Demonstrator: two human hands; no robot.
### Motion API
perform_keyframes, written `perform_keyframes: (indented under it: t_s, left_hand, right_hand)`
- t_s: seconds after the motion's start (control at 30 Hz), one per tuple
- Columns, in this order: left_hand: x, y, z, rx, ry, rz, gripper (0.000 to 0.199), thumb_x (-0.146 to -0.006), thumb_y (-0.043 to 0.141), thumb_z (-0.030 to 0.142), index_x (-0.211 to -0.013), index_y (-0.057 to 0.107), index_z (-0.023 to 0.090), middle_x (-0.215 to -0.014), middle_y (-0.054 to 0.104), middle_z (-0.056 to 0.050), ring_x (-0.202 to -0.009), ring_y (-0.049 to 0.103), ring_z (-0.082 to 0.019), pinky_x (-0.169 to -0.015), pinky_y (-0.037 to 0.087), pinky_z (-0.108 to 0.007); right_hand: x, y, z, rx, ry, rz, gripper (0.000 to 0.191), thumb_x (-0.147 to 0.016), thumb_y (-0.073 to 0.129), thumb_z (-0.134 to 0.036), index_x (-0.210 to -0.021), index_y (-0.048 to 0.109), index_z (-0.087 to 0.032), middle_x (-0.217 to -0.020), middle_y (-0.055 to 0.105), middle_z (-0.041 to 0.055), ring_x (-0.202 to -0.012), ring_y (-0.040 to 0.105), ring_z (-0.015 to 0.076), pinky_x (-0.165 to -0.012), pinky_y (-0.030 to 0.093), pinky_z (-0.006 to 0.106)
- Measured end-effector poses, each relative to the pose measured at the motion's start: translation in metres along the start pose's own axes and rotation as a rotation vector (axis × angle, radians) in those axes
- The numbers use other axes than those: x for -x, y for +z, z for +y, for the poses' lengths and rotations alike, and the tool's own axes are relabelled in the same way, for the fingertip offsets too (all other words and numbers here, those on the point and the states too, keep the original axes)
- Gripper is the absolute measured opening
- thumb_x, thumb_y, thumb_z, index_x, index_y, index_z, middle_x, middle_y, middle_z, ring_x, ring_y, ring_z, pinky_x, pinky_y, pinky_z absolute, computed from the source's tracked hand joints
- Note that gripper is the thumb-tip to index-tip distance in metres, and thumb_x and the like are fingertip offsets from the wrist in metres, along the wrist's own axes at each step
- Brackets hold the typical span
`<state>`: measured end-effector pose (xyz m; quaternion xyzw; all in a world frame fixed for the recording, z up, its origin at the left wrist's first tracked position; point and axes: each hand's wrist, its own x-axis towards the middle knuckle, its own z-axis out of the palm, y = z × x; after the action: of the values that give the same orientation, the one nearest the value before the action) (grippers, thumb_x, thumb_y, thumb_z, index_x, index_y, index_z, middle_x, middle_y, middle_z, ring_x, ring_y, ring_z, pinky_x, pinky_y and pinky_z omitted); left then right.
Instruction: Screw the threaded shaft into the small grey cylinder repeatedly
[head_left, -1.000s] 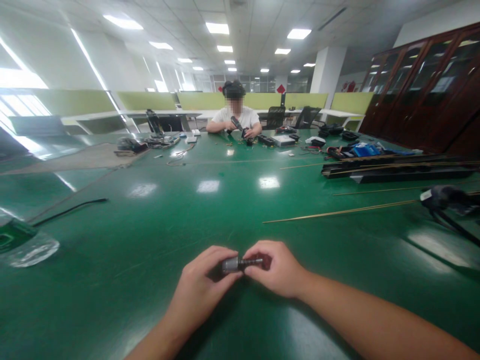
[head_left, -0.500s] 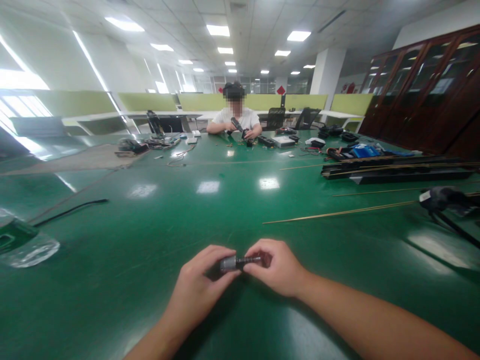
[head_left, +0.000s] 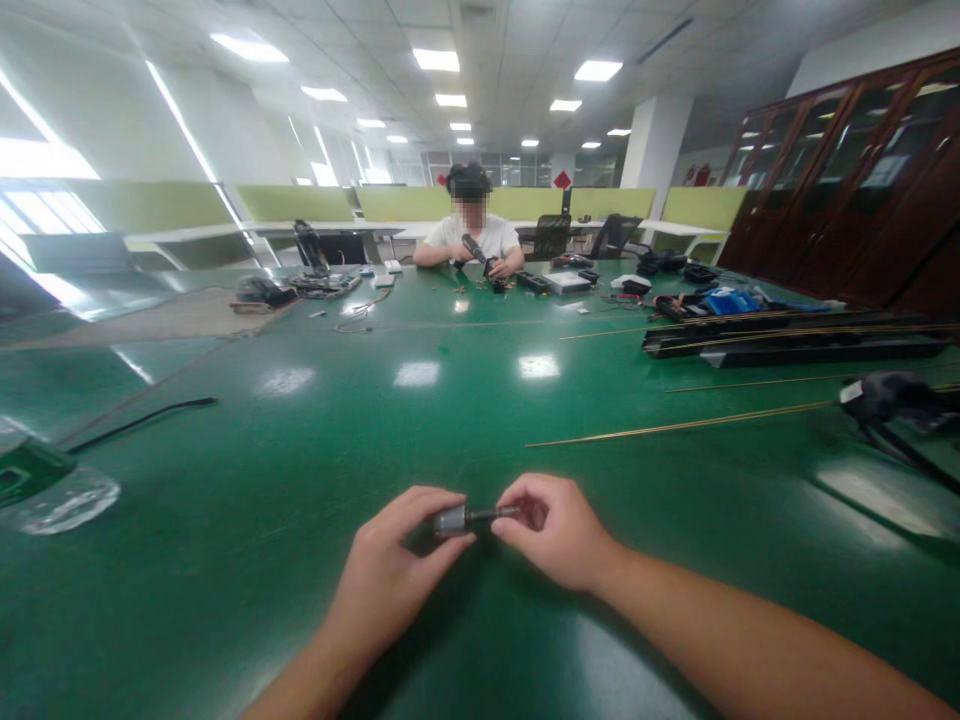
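Note:
A short grey metal cylinder (head_left: 451,520) sits in the grip of my left hand (head_left: 394,550), pinched between thumb and fingers. From its right end runs a thin dark shaft (head_left: 484,514), roughly level. My right hand (head_left: 559,530) is closed round the far end of this shaft, thumb and forefinger curled together. Something dark reddish shows inside the curl of the right fingers, too small to name. Both hands are just above the green tabletop (head_left: 360,440), close to its near side.
Thin brass-coloured rods (head_left: 675,424) and black channel pieces (head_left: 795,345) lie on the right, near a black device (head_left: 892,395). On the left are a clear bottle (head_left: 67,500) and a black cable (head_left: 142,422). Across the table a person (head_left: 469,235) handles a dark tool.
My hands have drawn slightly apart, the left shifting a little left with the cylinder. More plain shaft shows between them, and the ridged stretch is now nearer the right fingers.

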<state>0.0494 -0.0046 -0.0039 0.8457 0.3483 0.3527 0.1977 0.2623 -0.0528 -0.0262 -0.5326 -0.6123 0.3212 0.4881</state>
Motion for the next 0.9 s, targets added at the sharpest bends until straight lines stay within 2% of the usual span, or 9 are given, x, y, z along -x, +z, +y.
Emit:
perform_keyframes:
  t_s: [0.37,0.53,0.63,0.7,0.77,0.83,0.9]
  left_hand:
    - [-0.001,-0.002,0.0,-0.024,-0.024,0.011,0.022,-0.083,0.073,0.033,-0.104,0.068,0.028,-0.101,0.07,0.001,-0.092,0.066,-0.016,-0.083,0.052,-0.026]
    - [0.0,-0.007,-0.003,-0.075,-0.059,0.026,0.026,-0.082,0.073,0.042,-0.102,0.069,0.026,-0.099,0.071,-0.001,-0.091,0.067,-0.019,-0.083,0.053,-0.029]
    - [-0.007,-0.018,-0.004,-0.116,-0.221,0.102,0.04,-0.077,0.073,0.055,-0.101,0.07,0.024,-0.094,0.072,-0.004,-0.085,0.068,-0.023,-0.081,0.055,-0.033]
    - [-0.014,-0.028,-0.004,-0.038,-0.378,0.159,0.05,-0.076,0.069,0.061,-0.106,0.069,0.021,-0.095,0.073,-0.006,-0.086,0.069,-0.025,-0.084,0.057,-0.036]
    - [-0.017,-0.043,-0.007,0.101,-0.514,0.193,0.06,-0.078,0.063,0.064,-0.12,0.064,0.021,-0.103,0.074,-0.008,-0.095,0.07,-0.027,-0.092,0.056,-0.04]
    - [-0.009,-0.061,-0.013,0.173,-0.617,0.19,0.064,-0.081,0.059,0.065,-0.128,0.06,0.023,-0.111,0.073,-0.009,-0.105,0.069,-0.028,-0.103,0.051,-0.046]
    - [0.011,-0.08,-0.023,0.104,-0.667,0.159,0.058,-0.081,0.058,0.066,-0.123,0.063,0.026,-0.115,0.072,-0.007,-0.11,0.067,-0.029,-0.109,0.046,-0.051]
  right_hand:
    - [-0.001,-0.002,-0.002,-0.027,0.011,0.036,0.007,-0.074,0.072,-0.02,-0.079,0.069,-0.015,-0.064,0.061,-0.0013,-0.054,0.05,0.0107,-0.051,0.037,0.021]
    - [-0.002,-0.003,0.0,-0.075,0.055,0.06,0.012,-0.076,0.072,-0.025,-0.081,0.069,-0.015,-0.067,0.063,0.0004,-0.057,0.052,0.0122,-0.054,0.04,0.023]
    - [-0.003,-0.003,0.002,-0.137,0.084,0.058,0.015,-0.077,0.072,-0.028,-0.082,0.068,-0.015,-0.069,0.064,0.0015,-0.06,0.054,0.0135,-0.057,0.042,0.025]
    - [-0.003,-0.002,0.004,-0.171,0.1,0.04,0.016,-0.078,0.07,-0.03,-0.082,0.068,-0.015,-0.069,0.064,0.0018,-0.06,0.055,0.0141,-0.057,0.042,0.025]
    - [-0.003,-0.001,0.005,-0.198,0.112,0.02,0.017,-0.079,0.069,-0.031,-0.082,0.067,-0.015,-0.068,0.063,0.0017,-0.059,0.055,0.0144,-0.056,0.042,0.025]
    - [-0.003,0.0,0.005,-0.213,0.121,0.006,0.017,-0.08,0.069,-0.032,-0.082,0.066,-0.015,-0.067,0.062,0.0013,-0.058,0.055,0.0143,-0.055,0.041,0.025]
    - [-0.003,0.0,0.005,-0.213,0.122,0.0,0.016,-0.079,0.07,-0.031,-0.081,0.066,-0.015,-0.066,0.061,0.0007,-0.057,0.054,0.0136,-0.055,0.041,0.025]
